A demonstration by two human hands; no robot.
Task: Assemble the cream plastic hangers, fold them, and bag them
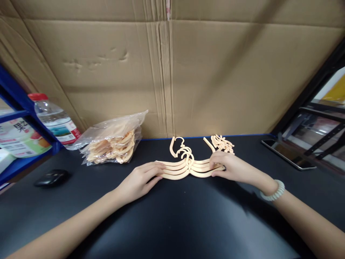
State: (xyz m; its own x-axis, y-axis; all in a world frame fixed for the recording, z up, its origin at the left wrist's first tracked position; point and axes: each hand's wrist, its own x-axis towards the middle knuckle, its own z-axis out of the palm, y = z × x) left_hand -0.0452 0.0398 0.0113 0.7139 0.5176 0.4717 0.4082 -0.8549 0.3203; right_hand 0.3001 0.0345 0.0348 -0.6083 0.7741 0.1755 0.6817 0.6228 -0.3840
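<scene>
Several peach-coloured clothes hangers (175, 172) lie nested in a row on the black table, their hooks overlapping at the middle. My left hand (140, 180) is closed over their left ends, with the thumb on the near side. At the right ends, my right hand (226, 165) grips the hangers between thumb and bent fingers, which partly hide the tips. Just behind the row lie a loose curved hanger arm (172, 147), a hook piece (180, 141) and another straight arm (208, 144). Beside that arm is a small heap of peach hook pieces (222, 143).
A clear plastic bag (115, 140) of peach hanger parts lies at the back left. Farther left are a black mouse (52, 178), a red-capped water bottle (58, 122) and a blue shelf (16, 115). A phone-like device (288, 154) lies right, and cardboard (215, 72) stands behind.
</scene>
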